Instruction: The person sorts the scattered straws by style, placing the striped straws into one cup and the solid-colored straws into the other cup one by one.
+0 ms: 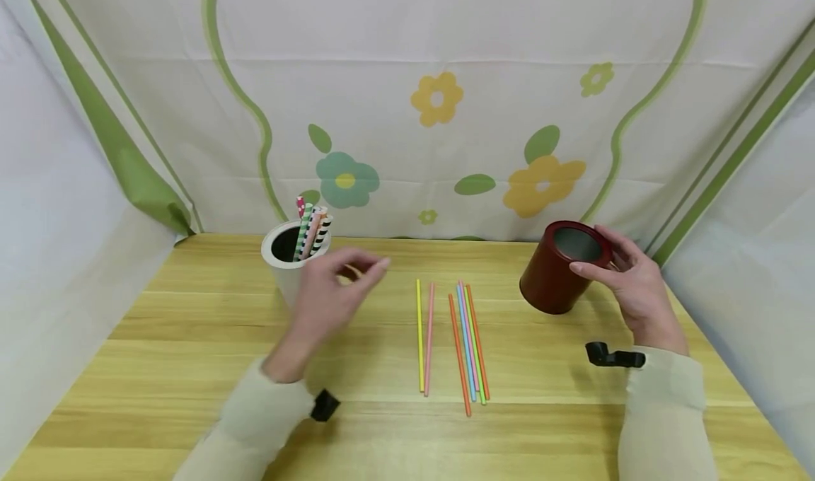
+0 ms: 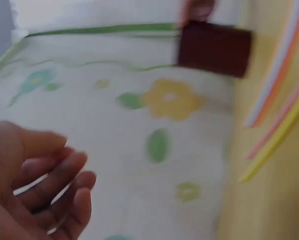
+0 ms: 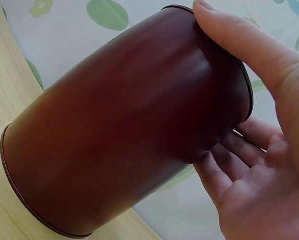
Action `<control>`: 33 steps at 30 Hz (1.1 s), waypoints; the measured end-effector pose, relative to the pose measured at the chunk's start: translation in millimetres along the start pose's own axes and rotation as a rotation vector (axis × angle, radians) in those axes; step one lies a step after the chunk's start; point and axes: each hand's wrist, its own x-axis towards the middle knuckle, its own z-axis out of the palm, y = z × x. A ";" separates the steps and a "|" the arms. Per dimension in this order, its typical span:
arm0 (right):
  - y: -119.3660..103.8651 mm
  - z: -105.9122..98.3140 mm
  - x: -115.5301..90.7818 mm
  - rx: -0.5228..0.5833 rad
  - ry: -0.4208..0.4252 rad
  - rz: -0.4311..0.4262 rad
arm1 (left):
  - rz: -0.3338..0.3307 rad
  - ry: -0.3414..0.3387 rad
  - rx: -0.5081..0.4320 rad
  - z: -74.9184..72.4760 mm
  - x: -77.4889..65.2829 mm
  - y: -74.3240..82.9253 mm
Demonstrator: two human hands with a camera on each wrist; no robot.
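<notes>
My right hand [image 1: 644, 293] grips a dark red cylindrical cup [image 1: 549, 277] near its rim, thumb on the near side and fingers round the far side. In the right wrist view the cup [image 3: 104, 125] is tilted, and the thumb lies along its upper edge. My left hand [image 1: 327, 297] is in the air in front of a white cup [image 1: 288, 277], partly hiding it. Its fingers [image 2: 64, 175] are loosely curled with nothing between them. Several patterned paper straws [image 1: 308, 233] stand in the white cup. Plain coloured straws [image 1: 467, 339] lie between the hands.
A yellow straw [image 1: 419, 332] and a pink straw [image 1: 429, 339] lie slightly apart from the other plain ones. Behind the wooden table [image 1: 395, 438] hangs a flowered curtain [image 1: 382, 113], and pale cloth walls flank both sides.
</notes>
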 end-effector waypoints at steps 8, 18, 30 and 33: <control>1.1 -0.3 0.3 -0.031 0.008 0.000 | -0.395 -0.326 0.153 79.3 9.0 -40.1; 1.0 -0.7 1.6 -0.050 -0.020 -0.002 | -0.641 -0.433 0.299 114.3 18.9 -51.6; -0.1 3.0 0.8 -0.031 -0.058 -0.034 | -0.711 -0.453 0.264 121.7 25.3 -48.2; -0.1 2.6 0.1 -0.023 -0.058 -0.037 | -0.722 -0.456 0.259 123.6 24.8 -47.7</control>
